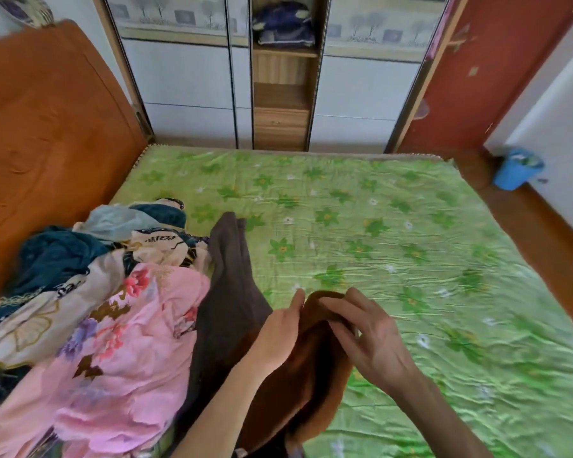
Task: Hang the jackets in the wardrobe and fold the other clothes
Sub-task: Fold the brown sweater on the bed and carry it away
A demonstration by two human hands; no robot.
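A brown fleecy garment (311,375) lies on the green flowered bed sheet (394,226) near the bed's front edge. My left hand (278,335) grips its left side, and my right hand (368,335) pinches its upper edge from the right. A dark grey-brown garment (227,285) stretches away from me just left of my hands. Further left sits a pile of clothes: a pink flowered piece (119,352), a cream printed piece (159,242) and a dark teal piece (57,256).
A wardrobe (186,77) with pale sliding doors stands beyond the bed, with an open wooden shelf column (282,104) holding folded blue cloth. An orange headboard (47,110) rises at the left. A red door (483,77) and a blue bin (518,168) are at the right.
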